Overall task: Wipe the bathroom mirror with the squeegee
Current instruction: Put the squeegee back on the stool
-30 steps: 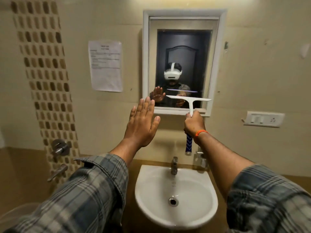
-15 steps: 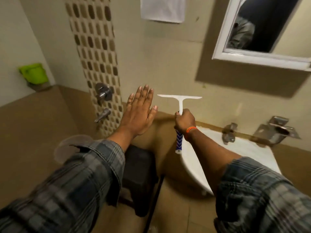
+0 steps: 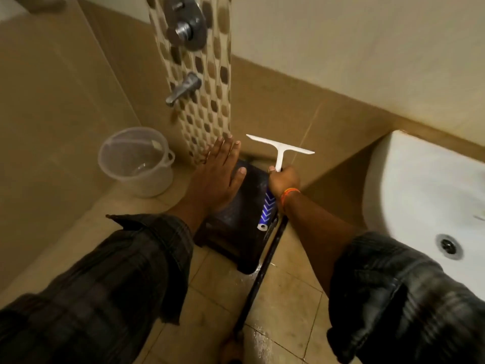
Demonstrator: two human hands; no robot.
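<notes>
My right hand (image 3: 283, 179) grips the squeegee (image 3: 279, 151) by its handle, which is white above the fist and blue-patterned below. The white blade points up and away, held low over the floor, left of the sink. My left hand (image 3: 219, 172) is stretched out flat with straight fingers beside it, holding nothing, above a dark stool. The mirror is out of view.
A dark plastic stool (image 3: 241, 227) stands on the tiled floor under my hands. A clear plastic bucket (image 3: 136, 161) sits to the left below the wall taps (image 3: 183, 88). The white sink (image 3: 425, 195) is at the right. A dark strip (image 3: 262, 274) runs across the wet floor.
My view has swung down from the mirror to the floor. Both hands have come down with it, the right one still gripping the squeegee, the left one still flat.
</notes>
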